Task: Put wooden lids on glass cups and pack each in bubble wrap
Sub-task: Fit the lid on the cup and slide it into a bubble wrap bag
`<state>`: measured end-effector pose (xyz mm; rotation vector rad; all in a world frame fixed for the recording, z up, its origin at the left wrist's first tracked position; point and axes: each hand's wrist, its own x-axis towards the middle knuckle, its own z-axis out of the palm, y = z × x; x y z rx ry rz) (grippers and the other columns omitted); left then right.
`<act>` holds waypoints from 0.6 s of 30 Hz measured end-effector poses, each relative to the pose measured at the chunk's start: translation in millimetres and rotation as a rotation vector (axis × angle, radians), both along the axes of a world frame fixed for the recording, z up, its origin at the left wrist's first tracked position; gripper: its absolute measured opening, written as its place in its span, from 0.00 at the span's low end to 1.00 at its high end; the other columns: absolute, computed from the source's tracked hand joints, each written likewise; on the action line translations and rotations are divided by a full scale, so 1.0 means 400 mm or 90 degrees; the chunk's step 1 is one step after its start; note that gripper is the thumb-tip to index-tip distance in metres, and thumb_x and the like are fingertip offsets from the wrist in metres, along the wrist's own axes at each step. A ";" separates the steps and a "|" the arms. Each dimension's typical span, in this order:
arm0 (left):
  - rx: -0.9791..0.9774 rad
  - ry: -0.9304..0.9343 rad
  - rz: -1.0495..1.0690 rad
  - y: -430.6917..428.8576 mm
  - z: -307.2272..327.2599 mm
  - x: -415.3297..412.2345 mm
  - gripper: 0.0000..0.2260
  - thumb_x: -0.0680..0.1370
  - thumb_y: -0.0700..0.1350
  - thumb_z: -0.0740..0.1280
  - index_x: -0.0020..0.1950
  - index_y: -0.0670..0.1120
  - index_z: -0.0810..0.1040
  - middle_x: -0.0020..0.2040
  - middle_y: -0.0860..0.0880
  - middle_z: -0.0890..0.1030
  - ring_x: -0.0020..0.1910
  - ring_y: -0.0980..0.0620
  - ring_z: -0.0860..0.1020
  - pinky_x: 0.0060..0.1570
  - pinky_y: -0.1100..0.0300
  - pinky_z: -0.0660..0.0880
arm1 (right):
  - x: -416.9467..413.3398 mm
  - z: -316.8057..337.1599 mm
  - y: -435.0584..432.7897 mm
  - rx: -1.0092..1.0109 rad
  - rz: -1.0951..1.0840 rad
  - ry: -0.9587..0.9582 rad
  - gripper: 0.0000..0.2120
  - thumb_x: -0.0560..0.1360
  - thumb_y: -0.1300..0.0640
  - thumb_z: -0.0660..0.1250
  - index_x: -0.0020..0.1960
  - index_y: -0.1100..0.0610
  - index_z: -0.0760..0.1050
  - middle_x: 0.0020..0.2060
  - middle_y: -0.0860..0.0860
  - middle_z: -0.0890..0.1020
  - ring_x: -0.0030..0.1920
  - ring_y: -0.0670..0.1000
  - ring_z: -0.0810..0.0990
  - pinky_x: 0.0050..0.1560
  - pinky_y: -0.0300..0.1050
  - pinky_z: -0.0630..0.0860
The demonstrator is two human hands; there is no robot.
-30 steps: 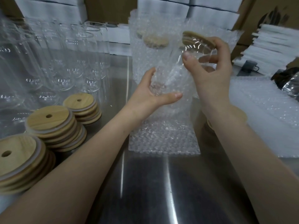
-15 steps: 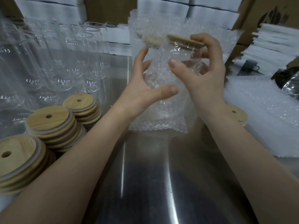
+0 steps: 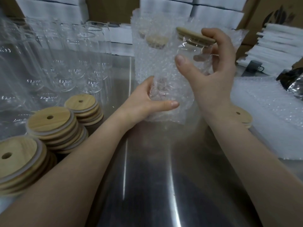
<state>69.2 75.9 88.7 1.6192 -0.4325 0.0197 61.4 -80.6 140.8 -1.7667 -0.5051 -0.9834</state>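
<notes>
Nearer than the cup (image 3: 188,49) and to its left stand lid stacks (image 3: 49,126) on the table (image 3: 147,185), just below the cup the left hand (image 3: 142,104) grips the wrap (image 3: 170,112) between thumb and fingers, the right hand (image 3: 211,71) curls round the cup under its lid (image 3: 195,36), and behind it stand wrapped cups (image 3: 152,51)

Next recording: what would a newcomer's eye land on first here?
The clear glass cup capped with a round wooden lid, gripped by the right hand above the shiny steel table, while the left hand holds the clear bubble wrap below it. Next, the stacks of round wooden lids with holes at lower left, with rows of empty clear glass cups behind them.
</notes>
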 end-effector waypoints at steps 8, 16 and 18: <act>-0.026 0.038 0.021 0.009 0.012 0.002 0.54 0.57 0.56 0.80 0.77 0.40 0.61 0.74 0.38 0.69 0.73 0.40 0.68 0.72 0.41 0.65 | -0.001 -0.013 0.016 -0.037 -0.001 0.071 0.25 0.70 0.50 0.77 0.62 0.54 0.73 0.58 0.57 0.74 0.53 0.53 0.74 0.55 0.34 0.69; -0.040 0.050 0.016 0.018 0.009 0.009 0.56 0.55 0.54 0.81 0.77 0.40 0.61 0.74 0.39 0.69 0.74 0.41 0.68 0.73 0.42 0.64 | 0.000 -0.009 0.013 -0.090 0.011 0.080 0.23 0.69 0.50 0.77 0.60 0.53 0.73 0.56 0.50 0.74 0.54 0.51 0.73 0.55 0.32 0.68; -0.044 0.048 0.012 0.020 0.004 0.011 0.55 0.55 0.52 0.81 0.77 0.40 0.62 0.73 0.40 0.71 0.73 0.42 0.69 0.73 0.43 0.64 | 0.001 -0.011 0.014 -0.083 0.013 0.077 0.19 0.70 0.52 0.76 0.57 0.54 0.74 0.55 0.53 0.75 0.54 0.48 0.73 0.55 0.32 0.68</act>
